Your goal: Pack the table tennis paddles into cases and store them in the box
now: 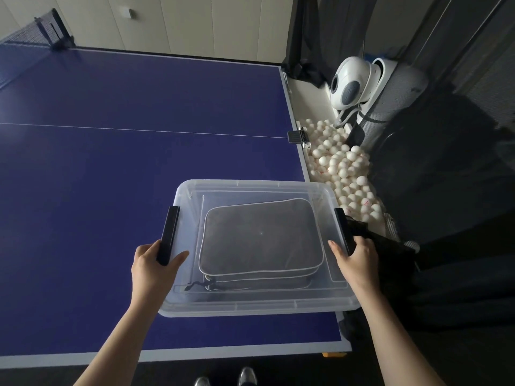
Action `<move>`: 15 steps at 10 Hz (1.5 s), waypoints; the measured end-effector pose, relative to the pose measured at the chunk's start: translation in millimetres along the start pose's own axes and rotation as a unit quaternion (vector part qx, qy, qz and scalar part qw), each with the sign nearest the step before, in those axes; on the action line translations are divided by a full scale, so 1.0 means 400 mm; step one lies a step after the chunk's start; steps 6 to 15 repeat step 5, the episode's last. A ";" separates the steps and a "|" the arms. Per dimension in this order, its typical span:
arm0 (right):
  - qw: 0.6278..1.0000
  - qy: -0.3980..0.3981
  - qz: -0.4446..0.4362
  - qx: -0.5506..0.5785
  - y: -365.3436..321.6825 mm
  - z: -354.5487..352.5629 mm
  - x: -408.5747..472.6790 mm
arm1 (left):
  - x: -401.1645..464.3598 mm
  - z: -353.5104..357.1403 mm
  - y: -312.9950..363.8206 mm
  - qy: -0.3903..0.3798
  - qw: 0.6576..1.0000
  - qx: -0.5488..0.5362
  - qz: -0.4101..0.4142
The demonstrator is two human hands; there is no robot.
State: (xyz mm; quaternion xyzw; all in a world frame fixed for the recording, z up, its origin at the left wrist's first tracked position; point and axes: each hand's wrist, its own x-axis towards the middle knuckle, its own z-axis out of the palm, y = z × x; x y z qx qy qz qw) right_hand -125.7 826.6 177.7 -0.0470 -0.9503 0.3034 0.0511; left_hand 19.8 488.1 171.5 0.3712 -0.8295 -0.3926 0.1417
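A taut mesh net [41,29] crosses the far left of the smooth blue table [111,168]. Near the table's front right corner sits the clear plastic box [259,305], lidded. The left hand [154,267] grips its flat black left latch [168,235] — thumb on the lid. Inside lie stacked grey fabric cases [260,240], rounded, white-piped. The right hand [355,260] grips the right latch [342,229]. Beyond the right edge, white balls [342,168] heap beside a glossy ball machine [354,82].
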 end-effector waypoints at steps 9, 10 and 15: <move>0.997 0.009 -0.064 -0.052 -0.046 0.001 -0.008 | -0.020 -0.005 0.026 -0.014 0.989 0.132 0.060; 0.997 0.009 -0.064 -0.052 -0.046 0.001 -0.008 | -0.020 -0.005 0.026 -0.014 0.989 0.132 0.060; 0.997 0.009 -0.064 -0.052 -0.046 0.001 -0.008 | -0.020 -0.005 0.026 -0.014 0.989 0.132 0.060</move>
